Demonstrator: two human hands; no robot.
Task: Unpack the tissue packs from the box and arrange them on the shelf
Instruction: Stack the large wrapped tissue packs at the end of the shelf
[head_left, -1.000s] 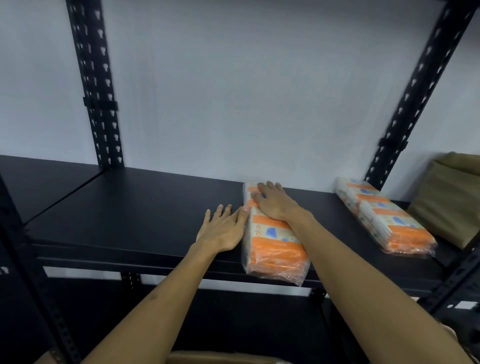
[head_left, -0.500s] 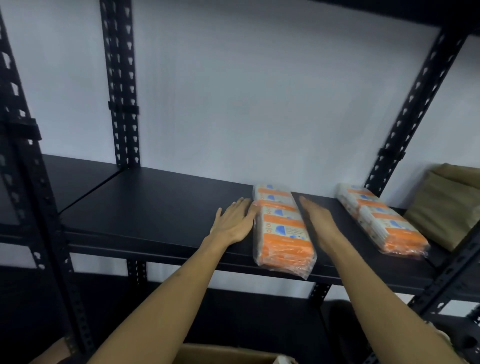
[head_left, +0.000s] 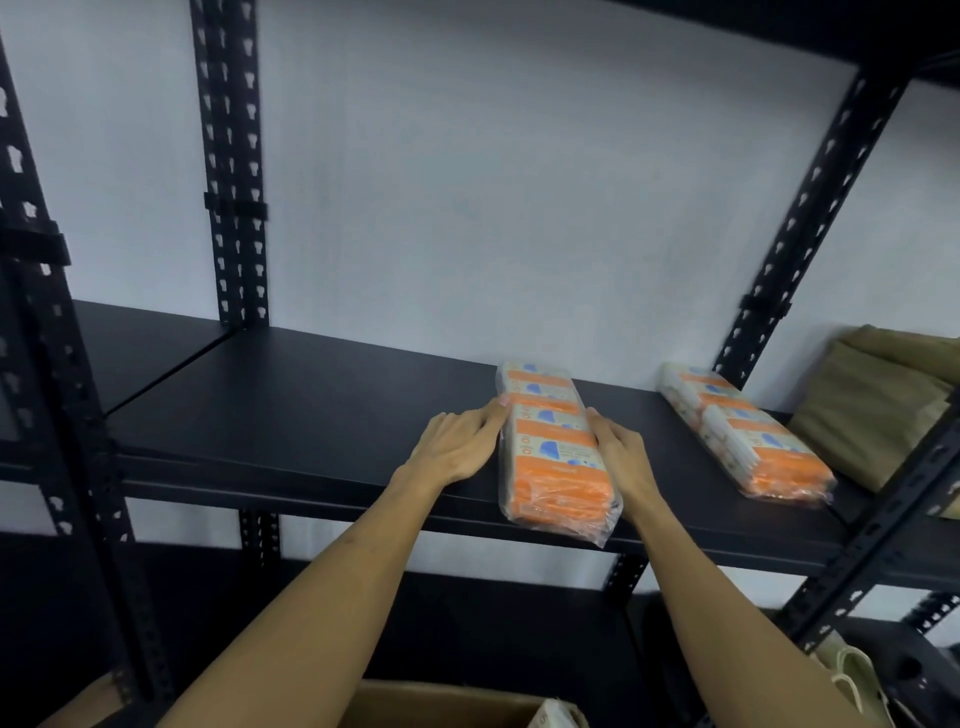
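An orange and white tissue pack (head_left: 548, 447) lies lengthwise on the black shelf (head_left: 291, 410), its near end hanging a little over the front edge. My left hand (head_left: 457, 447) presses flat against the pack's left side with straight fingers. My right hand (head_left: 621, 457) presses against its right side, fingers extended. A second tissue pack (head_left: 743, 431) lies further right on the same shelf, untouched. The rim of a cardboard box (head_left: 447, 701) shows at the bottom, with the corner of another pack (head_left: 558, 714) inside it.
Black perforated uprights stand at the left (head_left: 234, 208) and right (head_left: 810, 208). An olive folded bag (head_left: 878, 405) sits at the shelf's far right. A white wall is behind. The shelf stretches bare to the left of my hands. A lower shelf lies below.
My right hand came off the top of the pack and moved to its right side. Both hands now press the pack from either side; it sits straighter and further back on the shelf.
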